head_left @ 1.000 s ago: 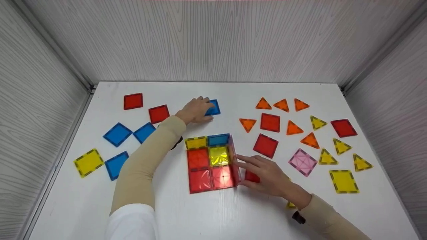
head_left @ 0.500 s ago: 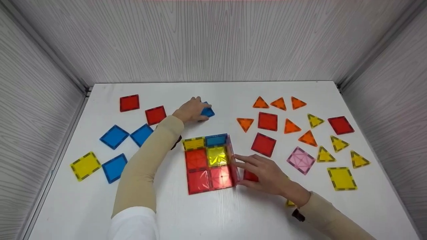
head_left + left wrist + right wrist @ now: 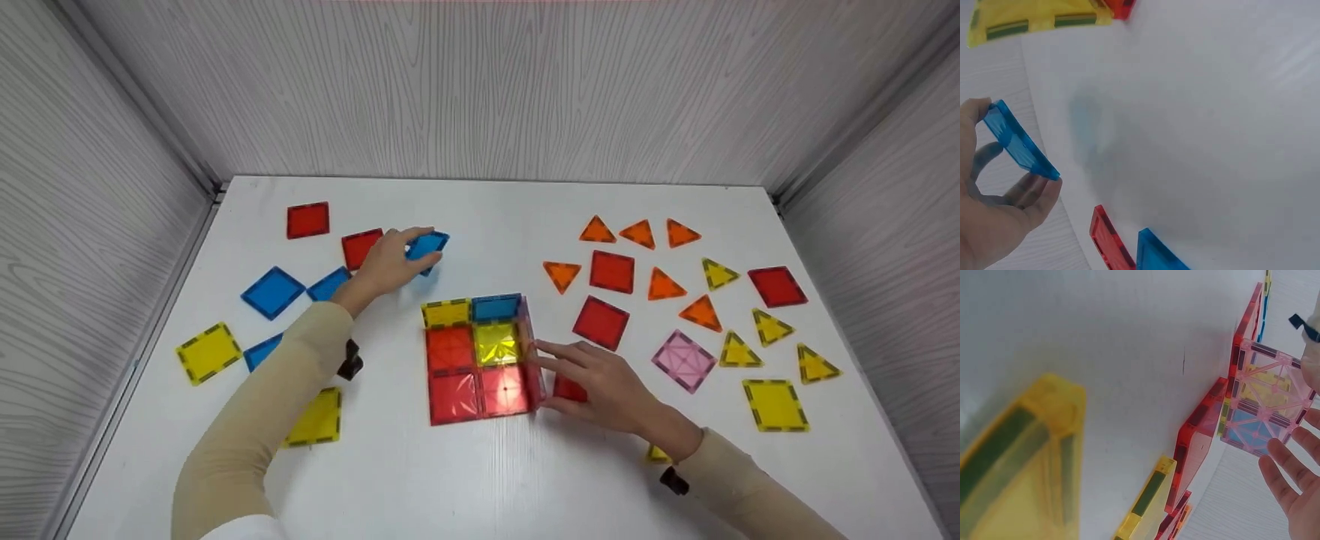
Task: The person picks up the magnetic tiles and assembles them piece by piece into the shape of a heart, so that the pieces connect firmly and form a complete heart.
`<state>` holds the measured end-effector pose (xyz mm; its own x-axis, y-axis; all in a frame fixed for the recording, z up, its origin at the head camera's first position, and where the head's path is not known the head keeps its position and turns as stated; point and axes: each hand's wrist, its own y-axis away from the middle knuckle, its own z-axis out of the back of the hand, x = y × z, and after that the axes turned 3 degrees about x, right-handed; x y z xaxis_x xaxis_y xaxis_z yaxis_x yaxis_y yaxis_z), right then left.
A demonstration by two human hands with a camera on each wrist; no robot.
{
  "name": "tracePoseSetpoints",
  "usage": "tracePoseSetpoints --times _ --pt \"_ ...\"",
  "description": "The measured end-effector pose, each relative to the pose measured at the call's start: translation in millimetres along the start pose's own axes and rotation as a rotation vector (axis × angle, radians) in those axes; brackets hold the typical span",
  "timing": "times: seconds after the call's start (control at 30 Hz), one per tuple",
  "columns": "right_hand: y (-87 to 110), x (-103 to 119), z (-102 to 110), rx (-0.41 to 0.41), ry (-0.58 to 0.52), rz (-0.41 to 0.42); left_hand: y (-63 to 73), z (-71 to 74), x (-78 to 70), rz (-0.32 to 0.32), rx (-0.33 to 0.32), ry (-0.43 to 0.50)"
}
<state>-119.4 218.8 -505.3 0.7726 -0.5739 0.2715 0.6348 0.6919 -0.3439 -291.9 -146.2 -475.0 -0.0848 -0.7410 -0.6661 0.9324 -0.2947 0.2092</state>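
My left hand (image 3: 386, 262) pinches a blue square magnetic tile (image 3: 427, 247) between thumb and fingers. In the left wrist view that blue tile (image 3: 1019, 140) is tilted and held off the table. At the middle of the table is a structure with a flat base of red tiles (image 3: 453, 397) and a yellow tile (image 3: 496, 345). A yellow tile (image 3: 446, 313) and a blue tile (image 3: 496, 308) stand along its back edge. Pink tiles (image 3: 1264, 413) stand upright on its right side. My right hand (image 3: 607, 386) touches these pink tiles with extended fingertips.
Red squares (image 3: 308, 220), blue squares (image 3: 273, 292) and yellow squares (image 3: 208, 353) lie at the left. On the right are orange triangles (image 3: 637, 234), yellow triangles (image 3: 770, 327), more red squares (image 3: 612, 271) and a pink square (image 3: 684, 361). One red tile (image 3: 570, 387) lies partly under my right hand.
My left hand has picked up the blue tile from the back of the table and moved it leftward. My right hand stays at the pink tiles.
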Motion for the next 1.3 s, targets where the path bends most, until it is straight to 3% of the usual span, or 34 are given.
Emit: tracePoseSetpoints --times 0.13,0.27,0.53,0.77,0.9,1.1,1.3 --pt "-0.3 -0.4 -0.8 0.005 0.015 0.010 38.2 -3.7 8.7 0.036 -0.047 0.170" --pt "0.6 -1.5 -1.3 -0.013 0.025 0.020 71.8 -12.4 15.9 0.118 -0.050 0.319" --pt "-0.1 -1.6 -1.2 -0.019 0.019 0.006 113.5 -40.9 15.7 0.295 -0.039 0.580" --pt "-0.6 -0.8 -1.0 -0.029 0.012 0.009 123.4 -71.2 7.8 0.314 -0.017 0.671" --pt "-1.4 0.5 -1.8 -0.013 0.007 0.006 123.2 -77.1 5.7 0.307 -0.031 0.696" --pt "-5.1 -2.2 1.3 -0.010 -0.059 0.011 125.4 -78.2 2.1 0.266 -0.077 0.658" --pt "-28.6 -13.6 6.7 -0.034 -0.171 -0.064 135.4 -84.1 -2.4 0.225 -0.109 0.669"
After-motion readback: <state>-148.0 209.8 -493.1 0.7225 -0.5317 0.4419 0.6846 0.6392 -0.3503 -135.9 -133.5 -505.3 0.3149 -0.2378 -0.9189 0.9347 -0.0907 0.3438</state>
